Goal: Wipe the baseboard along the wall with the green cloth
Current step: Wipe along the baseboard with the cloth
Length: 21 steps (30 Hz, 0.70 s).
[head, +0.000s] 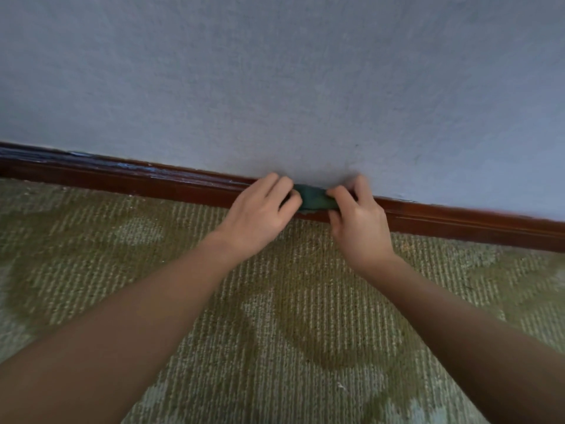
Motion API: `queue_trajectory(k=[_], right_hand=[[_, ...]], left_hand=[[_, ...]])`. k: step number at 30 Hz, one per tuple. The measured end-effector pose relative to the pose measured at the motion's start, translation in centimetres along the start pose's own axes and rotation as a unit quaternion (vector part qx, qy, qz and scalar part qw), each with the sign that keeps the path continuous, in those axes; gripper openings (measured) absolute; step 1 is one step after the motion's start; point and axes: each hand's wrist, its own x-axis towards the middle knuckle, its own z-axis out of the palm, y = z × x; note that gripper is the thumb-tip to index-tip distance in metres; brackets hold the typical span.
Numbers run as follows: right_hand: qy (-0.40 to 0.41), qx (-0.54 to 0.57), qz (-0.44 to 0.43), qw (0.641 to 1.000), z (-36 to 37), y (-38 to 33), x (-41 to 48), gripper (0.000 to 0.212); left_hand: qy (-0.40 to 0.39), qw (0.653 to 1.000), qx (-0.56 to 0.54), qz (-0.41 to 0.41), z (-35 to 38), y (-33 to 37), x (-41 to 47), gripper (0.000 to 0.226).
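I pinch the green cloth [316, 199] between my left hand [260, 214] and right hand [357, 221], pressed to the baseboard [137, 182] at frame centre. Pale smears show on its upper left stretch, so I judge much wiping remains.

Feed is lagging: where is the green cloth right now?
Head view, just right of centre: the green cloth lies against the brown baseboard at the wall's foot, gripped between the left hand and the right hand.
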Motion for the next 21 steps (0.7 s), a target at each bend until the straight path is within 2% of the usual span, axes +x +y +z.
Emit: queue_trajectory(k=[5, 6, 8, 10, 11, 13, 16, 21], right_hand=[[0.000, 0.002, -0.008, 1.000, 1.0, -0.7, 0.2, 0.026], [-0.008, 0.001, -0.012, 1.000, 1.0, -0.7, 0.2, 0.026], [-0.026, -0.007, -0.013, 1.000, 0.5, -0.2, 0.1, 0.025], [-0.031, -0.011, -0.010, 0.999, 0.1, 0.4, -0.1, 0.026], [-0.029, -0.014, -0.011, 0.999, 0.0, 0.6, -0.2, 0.026], [-0.022, -0.019, -0.018, 0.999, 0.0, 0.7, -0.3, 0.027], [-0.015, -0.015, -0.018, 1.000, 0.3, 0.7, -0.3, 0.029], [-0.001, -0.005, -0.010, 1.000, 0.5, 0.6, -0.4, 0.026]], left_hand=[[-0.028, 0.995, 0.057, 0.078, -0.3, -2.3, -0.7, 0.012], [-0.027, 0.996, 0.053, 0.068, -0.1, -2.1, -0.8, 0.013], [-0.034, 0.998, -0.006, -0.049, 0.2, -0.6, -0.5, 0.010], [-0.047, 0.967, -0.131, -0.212, 0.1, 1.1, -0.1, 0.013], [-0.049, 0.954, -0.165, -0.244, 0.3, 1.4, 0.0, 0.021], [-0.085, 0.950, -0.188, -0.235, 0.2, 1.1, 0.1, 0.031], [-0.101, 0.963, -0.168, -0.183, -0.4, 0.2, 0.3, 0.030], [-0.091, 0.958, -0.186, -0.200, 0.2, 0.3, 0.3, 0.038]])
